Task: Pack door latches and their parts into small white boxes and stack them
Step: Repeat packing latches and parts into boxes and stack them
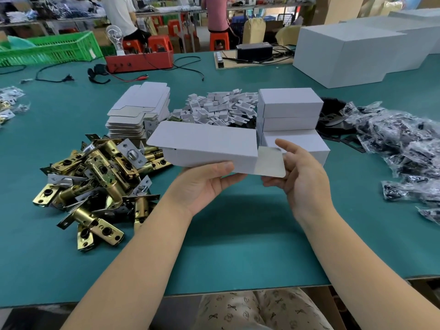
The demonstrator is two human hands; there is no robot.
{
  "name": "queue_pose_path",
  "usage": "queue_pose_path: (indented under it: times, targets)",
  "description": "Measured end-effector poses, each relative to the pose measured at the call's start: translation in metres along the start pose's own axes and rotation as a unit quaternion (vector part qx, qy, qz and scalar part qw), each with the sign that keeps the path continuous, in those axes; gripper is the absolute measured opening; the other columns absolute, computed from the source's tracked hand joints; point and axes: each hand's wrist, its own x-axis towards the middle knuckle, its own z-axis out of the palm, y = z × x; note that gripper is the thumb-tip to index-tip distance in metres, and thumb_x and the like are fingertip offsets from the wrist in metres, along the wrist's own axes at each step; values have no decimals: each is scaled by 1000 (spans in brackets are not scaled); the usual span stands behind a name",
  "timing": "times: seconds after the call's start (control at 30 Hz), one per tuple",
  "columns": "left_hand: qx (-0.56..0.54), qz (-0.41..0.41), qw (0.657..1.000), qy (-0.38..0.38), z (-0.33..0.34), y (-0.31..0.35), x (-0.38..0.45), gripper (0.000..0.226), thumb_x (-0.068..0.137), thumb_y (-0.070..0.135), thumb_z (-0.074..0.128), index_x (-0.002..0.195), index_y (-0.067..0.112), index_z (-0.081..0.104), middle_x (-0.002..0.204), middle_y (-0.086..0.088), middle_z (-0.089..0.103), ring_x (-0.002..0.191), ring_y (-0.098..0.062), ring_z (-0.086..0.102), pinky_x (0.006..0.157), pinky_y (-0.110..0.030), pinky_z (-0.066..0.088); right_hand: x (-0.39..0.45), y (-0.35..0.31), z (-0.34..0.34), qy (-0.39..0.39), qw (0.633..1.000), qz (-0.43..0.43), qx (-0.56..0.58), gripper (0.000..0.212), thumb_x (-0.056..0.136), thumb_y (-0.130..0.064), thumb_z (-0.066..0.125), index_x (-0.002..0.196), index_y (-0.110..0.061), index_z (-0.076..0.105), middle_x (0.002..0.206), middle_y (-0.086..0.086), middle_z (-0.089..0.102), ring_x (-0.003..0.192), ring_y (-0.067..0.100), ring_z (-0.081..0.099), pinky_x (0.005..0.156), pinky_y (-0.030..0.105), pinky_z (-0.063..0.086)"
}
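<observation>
I hold a small white box (204, 146) above the green table (238, 234). My left hand (204, 184) grips it from beneath, thumb on the near side. My right hand (300, 172) is at the box's right end, where its end flap (271, 161) stands out flat; the fingers lie behind and under that flap. A pile of brass door latches (100, 184) lies at the left. Closed white boxes (290, 115) are stacked just behind the held box.
Flat unfolded box blanks (140, 110) are stacked at centre left, with a heap of white card inserts (219, 108) beside them. Bagged black parts (404, 148) spread along the right. Large white cartons (352, 51), a red tray (140, 60) and cables sit at the back.
</observation>
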Motion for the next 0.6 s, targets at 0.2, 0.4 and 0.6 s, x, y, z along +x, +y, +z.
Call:
queue_pose_path:
  times: [0.2, 0.4, 0.6]
  targets:
    - [209, -6, 978, 14, -3, -8, -2, 40, 63, 21, 79, 102, 29, 76, 108, 0, 73, 108, -17, 66, 87, -29, 53, -6, 3, 0, -23, 994, 9, -104, 18, 91, -6, 53, 87, -21, 63, 71, -11, 69, 63, 10, 60, 47, 22, 49]
    - [270, 5, 963, -2, 2, -6, -4, 43, 66, 22, 77, 108, 29, 71, 112, 1, 71, 112, -17, 63, 88, -26, 51, -9, 4, 4, -40, 982, -28, -180, 26, 95, -12, 44, 94, -29, 64, 91, -5, 69, 70, 8, 60, 49, 22, 49]
    - [343, -21, 939, 0, 5, -8, -10, 50, 63, 13, 80, 108, 33, 68, 106, 8, 71, 105, -6, 65, 78, -20, 54, -5, 13, -7, 5, 943, -84, -323, 54, 93, -11, 39, 142, -33, 32, 66, -7, 47, 56, -1, 45, 52, 12, 37]
